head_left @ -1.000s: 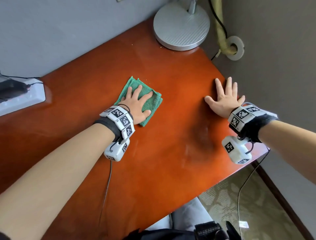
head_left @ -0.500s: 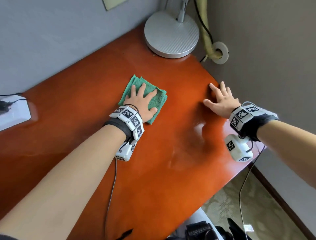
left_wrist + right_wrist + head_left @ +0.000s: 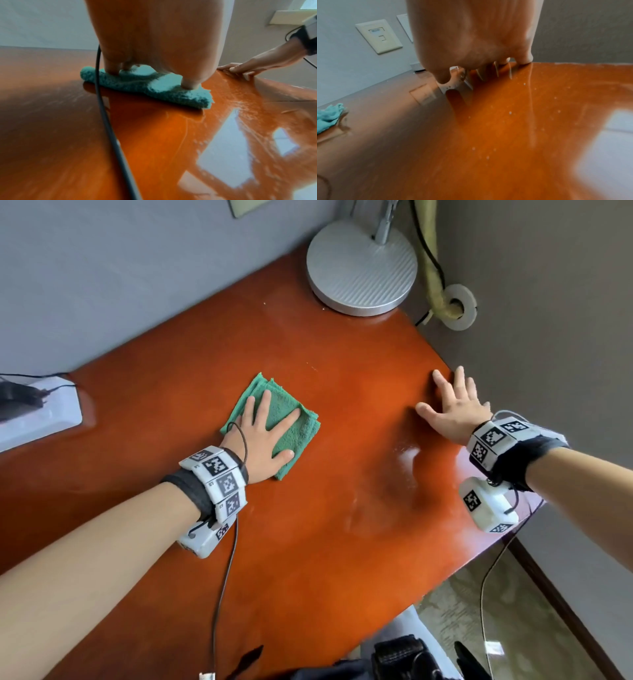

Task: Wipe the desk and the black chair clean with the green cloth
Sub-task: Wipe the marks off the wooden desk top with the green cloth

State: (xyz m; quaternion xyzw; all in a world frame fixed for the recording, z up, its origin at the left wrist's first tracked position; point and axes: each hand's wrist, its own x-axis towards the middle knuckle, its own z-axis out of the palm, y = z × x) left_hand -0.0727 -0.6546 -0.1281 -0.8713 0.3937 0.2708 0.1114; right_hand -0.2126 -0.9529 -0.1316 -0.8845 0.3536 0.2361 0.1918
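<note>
The folded green cloth [image 3: 291,419] [image 3: 154,92] [image 3: 327,117] lies flat on the glossy reddish-brown desk [image 3: 342,542] [image 3: 154,148] [image 3: 505,128], near its middle. My left hand [image 3: 263,433] [image 3: 154,40] presses down on the cloth with straight, spread fingers. My right hand [image 3: 455,409] [image 3: 248,67] [image 3: 471,40] rests flat on the desk at its right edge, fingers straight and pointing at the wall. Wet streaks shine on the desk between the two hands. The black chair is not in view.
A round silver lamp base [image 3: 361,266] stands at the desk's far right corner, with a cable and a padded pipe [image 3: 435,268] behind it. A white power strip [image 3: 37,416] sits at the left edge. A wall socket plate [image 3: 378,36] is on the back wall.
My left hand has slid the cloth a little to the right and nearer across the desk. My right hand has stayed at the right edge, its fingers drawn closer together.
</note>
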